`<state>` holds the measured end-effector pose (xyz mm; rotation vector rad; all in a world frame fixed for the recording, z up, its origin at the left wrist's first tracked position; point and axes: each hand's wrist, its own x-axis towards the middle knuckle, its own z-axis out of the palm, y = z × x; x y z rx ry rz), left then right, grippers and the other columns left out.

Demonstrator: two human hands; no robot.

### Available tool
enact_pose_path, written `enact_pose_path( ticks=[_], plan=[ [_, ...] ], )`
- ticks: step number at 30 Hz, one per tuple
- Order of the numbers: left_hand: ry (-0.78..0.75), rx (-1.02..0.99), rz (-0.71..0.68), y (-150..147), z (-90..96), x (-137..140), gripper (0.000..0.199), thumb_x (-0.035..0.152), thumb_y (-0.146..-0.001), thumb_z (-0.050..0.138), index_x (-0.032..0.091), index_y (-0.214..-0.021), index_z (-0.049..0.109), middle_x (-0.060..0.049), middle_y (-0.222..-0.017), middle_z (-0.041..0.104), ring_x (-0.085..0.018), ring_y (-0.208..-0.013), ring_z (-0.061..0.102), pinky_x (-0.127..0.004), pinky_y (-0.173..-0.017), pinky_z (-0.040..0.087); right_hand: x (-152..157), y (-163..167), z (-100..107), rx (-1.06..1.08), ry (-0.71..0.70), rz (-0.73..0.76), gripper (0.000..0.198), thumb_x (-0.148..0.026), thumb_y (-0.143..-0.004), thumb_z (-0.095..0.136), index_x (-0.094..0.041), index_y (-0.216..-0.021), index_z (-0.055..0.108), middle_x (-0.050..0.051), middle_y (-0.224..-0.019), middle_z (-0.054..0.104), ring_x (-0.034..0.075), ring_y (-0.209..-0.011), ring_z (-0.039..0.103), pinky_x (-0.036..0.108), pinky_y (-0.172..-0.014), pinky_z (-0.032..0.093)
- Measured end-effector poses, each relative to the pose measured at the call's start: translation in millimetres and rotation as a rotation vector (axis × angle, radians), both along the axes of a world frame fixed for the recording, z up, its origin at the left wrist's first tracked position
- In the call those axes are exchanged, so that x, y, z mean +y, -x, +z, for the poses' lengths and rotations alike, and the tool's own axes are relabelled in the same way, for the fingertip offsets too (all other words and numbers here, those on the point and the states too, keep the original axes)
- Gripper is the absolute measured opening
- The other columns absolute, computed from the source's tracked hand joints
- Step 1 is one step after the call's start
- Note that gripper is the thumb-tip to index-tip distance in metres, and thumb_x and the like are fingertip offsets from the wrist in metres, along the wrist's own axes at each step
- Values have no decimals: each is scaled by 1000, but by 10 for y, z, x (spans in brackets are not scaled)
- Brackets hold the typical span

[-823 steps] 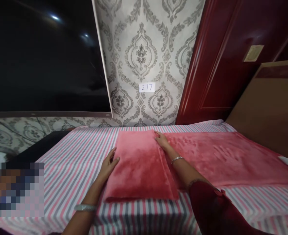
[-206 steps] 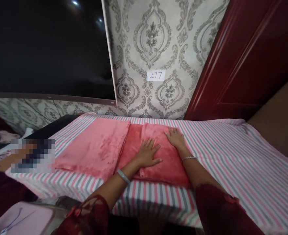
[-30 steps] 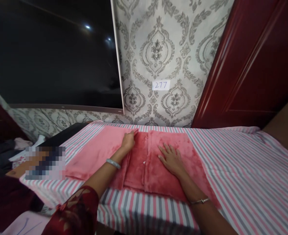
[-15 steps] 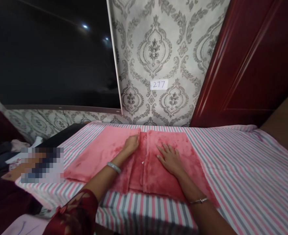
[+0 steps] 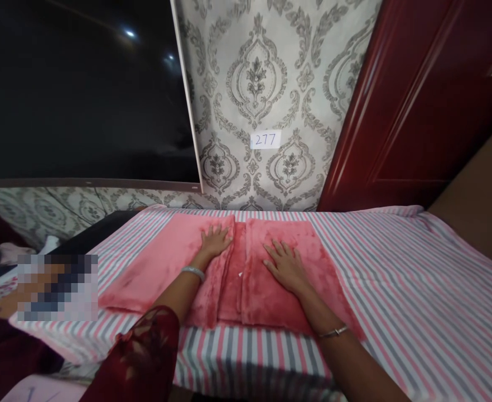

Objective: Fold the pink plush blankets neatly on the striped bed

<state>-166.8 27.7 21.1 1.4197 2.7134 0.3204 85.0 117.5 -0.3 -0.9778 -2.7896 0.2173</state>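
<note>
A pink plush cloth (image 5: pixel 158 268) lies with its left and right sides folded inward, so two flaps nearly meet over a darker strip in the middle. On the left flap, close to its inner edge, my left hand (image 5: pixel 216 242) rests flat with fingers spread. My right hand (image 5: pixel 287 268) lies palm down on the right flap, its fingers apart too. Neither hand grips anything. A small white tag (image 5: pixel 240 274) shows in the gap between the flaps.
Under the plush is a striped sheet (image 5: pixel 396 279) that hangs over the front edge. A large dark screen (image 5: pixel 82 100) and a paper marked 277 (image 5: pixel 265 139) are on the wall behind. Dark red panelling (image 5: pixel 400 111) stands at right, and a blurred-out patch (image 5: pixel 57 287) covers something at left.
My left hand has let go of the left flap's inner edge and spread flat on it, slightly left. My right hand stays on the right flap. The view has shifted slightly.
</note>
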Motion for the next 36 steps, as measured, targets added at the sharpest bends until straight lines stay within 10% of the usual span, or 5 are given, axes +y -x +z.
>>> enact_pose_path(
  ticks=[10,19,36],
  plan=[
    [-90,60,-378,-758,209,361,59,39,-98,36,21,-155,31,-8,-164,25,-25,-153,17,-52,-123,15,7,10,2,35,-11,8,57,-50,-100,36,-31,-154,36,6,-164,28,32,-150,20,57,-116,16],
    [59,12,-326,-638,38,998,63,47,-97,36,16,-152,33,-18,-162,25,-31,-152,19,-59,-120,17,-6,-9,48,60,43,8,58,-51,-100,38,-30,-154,36,7,-164,27,31,-151,17,60,-118,11],
    [65,40,-282,-593,-164,1046,69,55,-98,26,18,-156,24,-14,-165,18,-29,-153,13,-58,-121,14,29,-542,51,32,44,-10,64,-58,-97,41,-33,-156,31,7,-166,19,37,-152,11,63,-118,6]
  ],
)
